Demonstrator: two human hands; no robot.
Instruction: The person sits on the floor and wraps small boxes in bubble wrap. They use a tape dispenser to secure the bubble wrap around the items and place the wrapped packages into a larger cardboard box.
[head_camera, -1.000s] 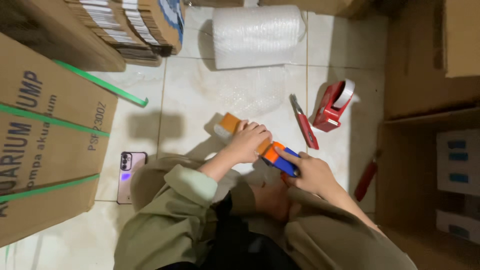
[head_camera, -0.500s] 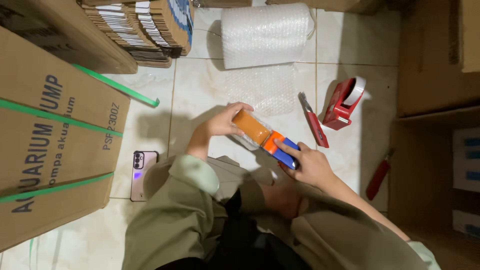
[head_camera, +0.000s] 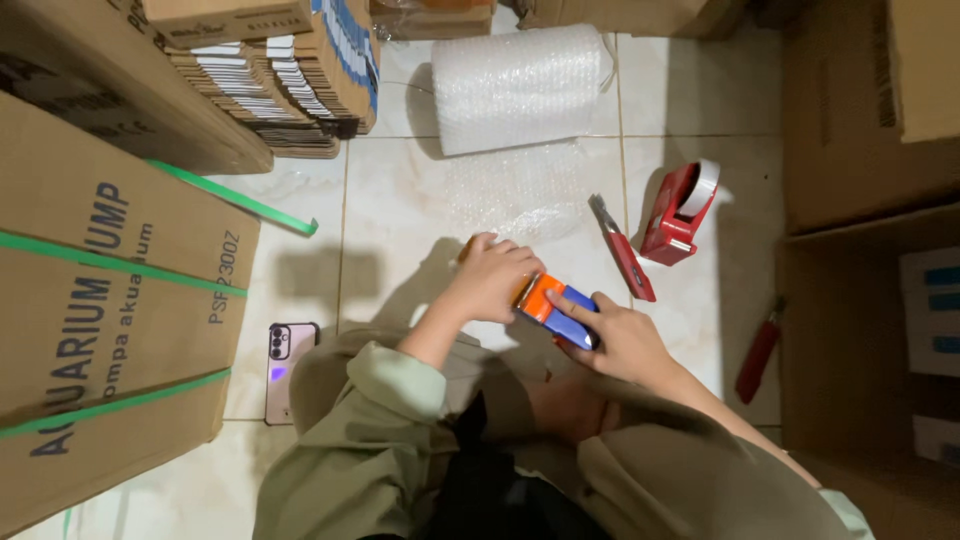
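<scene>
1. The left hand (head_camera: 497, 272) lies palm down over one end of a small orange and blue box (head_camera: 553, 308), fingers curled around it and gripping it.
2. The right hand (head_camera: 620, 340) grips the blue end of the same box, its fingers pressed along the top edge.
3. The box sits low over the tiled floor (head_camera: 400, 210), just in front of the person's knees, tilted so that its orange part points up and to the left.
4. A sheet of bubble wrap (head_camera: 520, 195) is spread on the floor just beyond the box, and the box's far end seems to rest on its near edge.
5. Further beyond the box, the sheet runs back to a thick roll of bubble wrap (head_camera: 520, 85).
6. To the right of the box, near it, a red utility knife (head_camera: 622, 250) lies on the floor.
7. Just past the knife stands a red tape dispenser (head_camera: 680, 212).
8. Well to the right of the box, a second red tool (head_camera: 758, 350) lies beside an open cardboard carton (head_camera: 860, 330).
9. To the left of the box, well apart, a phone (head_camera: 290, 370) lies back up on the floor.
10. Left of the phone stands a large cardboard box with green straps (head_camera: 110, 310).
11. Beyond it, far to the upper left of the small box, is a stack of flattened cartons (head_camera: 290, 85).
</scene>
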